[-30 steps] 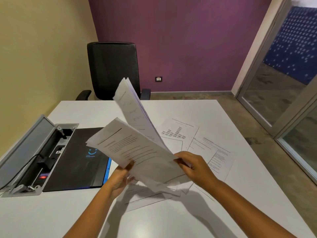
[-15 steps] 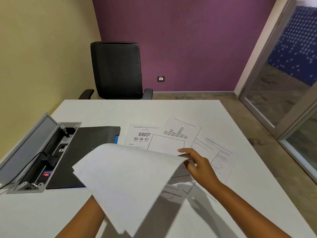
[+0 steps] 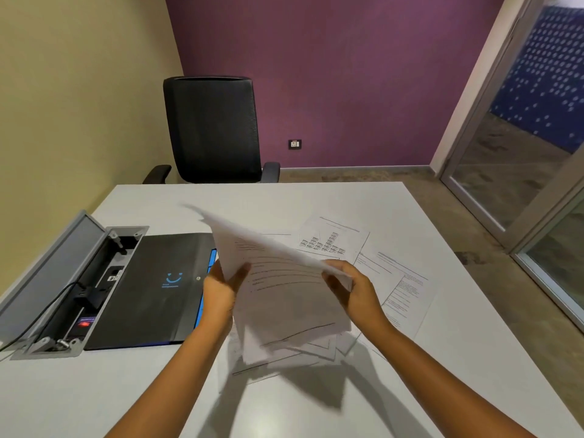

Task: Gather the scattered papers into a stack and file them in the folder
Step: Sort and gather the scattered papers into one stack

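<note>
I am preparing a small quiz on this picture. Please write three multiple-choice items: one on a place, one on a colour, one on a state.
1. Where does the folder lie?
A. left of the held papers
B. on the chair
C. on the floor

2. What colour is the far wall?
A. green
B. purple
C. white

3. How are the held papers kept?
A. flat on the table
B. gripped by both hands
C. inside the folder

Key: 1 A, it lies closed on the table; 2 B, plainly purple; 3 B, left hand and right hand grip them.
</note>
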The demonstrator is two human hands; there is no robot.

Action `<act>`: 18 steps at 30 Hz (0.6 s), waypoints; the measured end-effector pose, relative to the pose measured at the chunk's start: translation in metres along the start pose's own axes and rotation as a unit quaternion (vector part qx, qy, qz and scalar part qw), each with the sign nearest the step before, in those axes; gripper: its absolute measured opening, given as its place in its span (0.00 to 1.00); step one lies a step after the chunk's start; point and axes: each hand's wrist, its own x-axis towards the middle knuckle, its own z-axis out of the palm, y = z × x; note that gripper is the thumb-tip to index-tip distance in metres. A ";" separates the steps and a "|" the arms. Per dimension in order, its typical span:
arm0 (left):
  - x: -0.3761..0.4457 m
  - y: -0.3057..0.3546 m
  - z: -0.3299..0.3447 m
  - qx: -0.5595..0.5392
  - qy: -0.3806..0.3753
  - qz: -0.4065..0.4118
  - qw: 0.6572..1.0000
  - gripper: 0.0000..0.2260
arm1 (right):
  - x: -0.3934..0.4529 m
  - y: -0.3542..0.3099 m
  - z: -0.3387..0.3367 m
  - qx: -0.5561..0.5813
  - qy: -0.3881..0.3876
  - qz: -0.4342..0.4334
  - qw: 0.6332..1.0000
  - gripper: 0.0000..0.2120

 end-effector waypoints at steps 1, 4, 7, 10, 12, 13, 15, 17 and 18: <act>-0.003 0.004 0.000 0.017 -0.026 0.022 0.999 0.09 | 0.001 -0.001 0.001 -0.007 0.001 0.007 1.000 0.09; -0.007 0.008 -0.002 0.025 -0.065 0.029 0.997 0.06 | 0.000 -0.002 0.002 0.033 0.017 0.044 0.998 0.05; -0.009 0.010 0.000 0.009 -0.081 0.024 0.996 0.04 | 0.001 -0.004 0.003 0.060 0.041 0.079 0.994 0.08; -0.009 0.012 0.004 -0.007 -0.070 0.029 0.997 0.08 | 0.003 -0.009 0.004 0.080 0.046 0.058 0.994 0.08; -0.008 0.011 0.004 -0.010 -0.065 0.027 0.997 0.12 | 0.000 -0.015 0.004 0.052 0.014 0.009 0.999 0.11; -0.008 0.012 0.004 -0.003 -0.068 0.027 0.997 0.14 | -0.001 -0.017 0.003 0.043 0.002 -0.010 0.999 0.12; -0.007 0.011 0.003 0.012 -0.078 0.030 0.996 0.16 | -0.002 -0.018 0.001 0.039 -0.001 -0.035 0.999 0.13; -0.007 0.011 0.003 0.018 -0.083 0.036 0.996 0.14 | -0.002 -0.015 -0.001 0.042 0.003 -0.041 0.998 0.12; -0.007 0.010 0.003 0.018 -0.086 0.038 0.995 0.14 | -0.002 -0.015 -0.001 0.041 0.002 -0.041 0.998 0.12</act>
